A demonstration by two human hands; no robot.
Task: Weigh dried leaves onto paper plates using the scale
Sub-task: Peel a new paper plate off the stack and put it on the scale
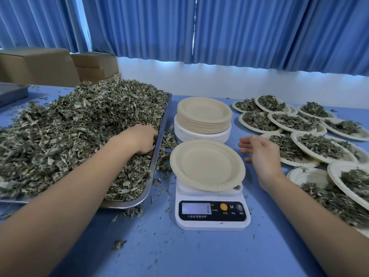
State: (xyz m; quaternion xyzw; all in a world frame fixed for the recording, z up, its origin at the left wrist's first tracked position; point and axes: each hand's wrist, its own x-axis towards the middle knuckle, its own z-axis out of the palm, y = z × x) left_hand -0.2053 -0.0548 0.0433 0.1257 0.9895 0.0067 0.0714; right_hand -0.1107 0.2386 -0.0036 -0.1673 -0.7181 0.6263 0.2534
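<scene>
Blue table [159,252], curtains [239,27] behind | left hand [139,139], centre-left, grips dried leaves [79,126] | right hand [259,150] fingers [245,145] spread | empty plate [205,162] on scale [211,214]: add small pinches.

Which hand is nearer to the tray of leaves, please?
Left. The left hand grips leaves inside the tray; the right hand hovers right of the plate on the scale.

On the bench: one scale [212,222]; one empty plate [206,164], between left fingers [152,134] and right fingers [245,145]; one plate stack [203,120] beyond them; one tray [119,205] of dried leaves [79,124] at the left fingers; leaf-filled plates [295,139] past the right fingers, overlapping, at least ten.
</scene>
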